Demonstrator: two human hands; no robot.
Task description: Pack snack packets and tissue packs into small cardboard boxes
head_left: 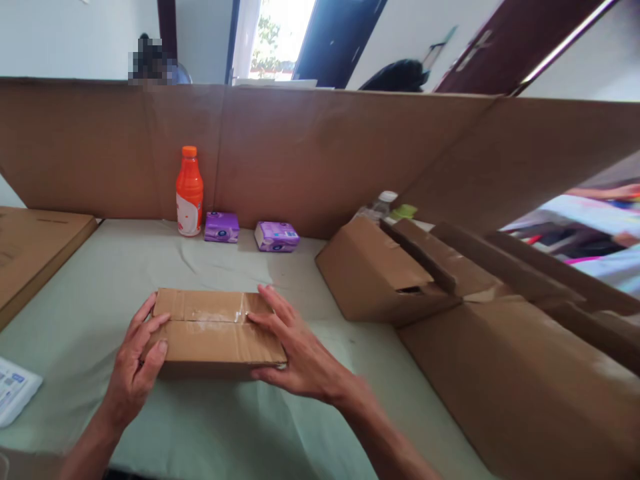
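Resting on the pale green tablecloth [225,427] near its front edge, the small cardboard box [215,327] lies flat with its 2 top flaps shut and a strip of clear tape already shining along the seam between them. The left hand [133,370] is curled round the box's left end, thumb on the top and fingers bent against the side, so it has a real hold. The right hand [295,350] is spread nearly flat, fingers lying across the top by the taped seam and thumb along the near edge, pressing rather than clasping. From how it lies, closing looks done on this face; whether the ends or the underside are taped cannot be told.

Just left of the box, at the table's edge, sits a white printed packet [13,390]. Well behind it stand an orange bottle [189,193] and 2 purple packs [221,227], close to a cardboard wall [310,153]. To the right, an open carton [375,273] lies tipped on its side, with flattened cardboard sheets [525,387] beside it.
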